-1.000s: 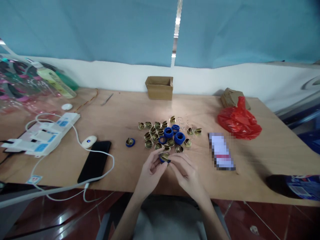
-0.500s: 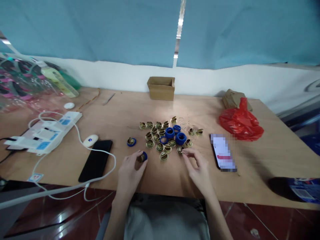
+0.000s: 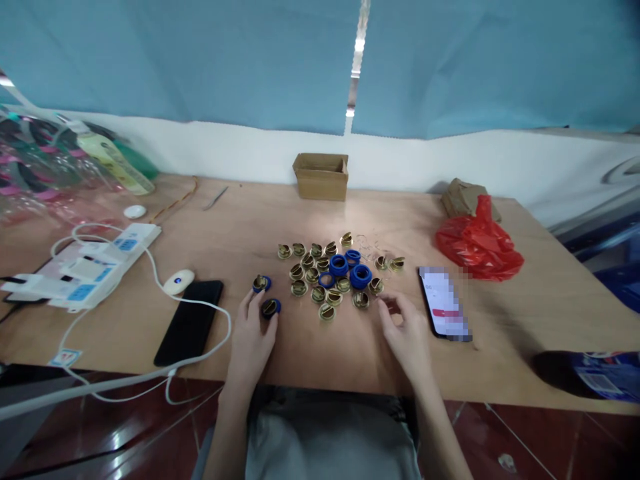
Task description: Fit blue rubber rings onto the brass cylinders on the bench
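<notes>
Several round brass pieces (image 3: 299, 287) lie in a loose group at the middle of the table, with blue rings (image 3: 361, 275) among them. Two more brass pieces, each with a blue ring, sit apart on the left: an upper one (image 3: 260, 283) and a lower one (image 3: 271, 307). My left hand (image 3: 253, 333) is beside these two, fingers apart, its fingertips close around the lower piece; whether they touch it is hard to tell. My right hand (image 3: 406, 327) hovers right of the group with thumb and fingers slightly apart, holding nothing visible.
A small cardboard box (image 3: 323, 179) stands at the back. On the right are a red plastic bag (image 3: 477, 243), a lit phone (image 3: 444, 303) and a dark bottle (image 3: 590, 375). A black phone (image 3: 189, 321), white cables and a power strip (image 3: 100, 267) lie on the left.
My left hand has moved left with the blue-ringed brass piece, which now rests near the other one, and its fingers have opened. My right hand has moved right, away from a brass piece.
</notes>
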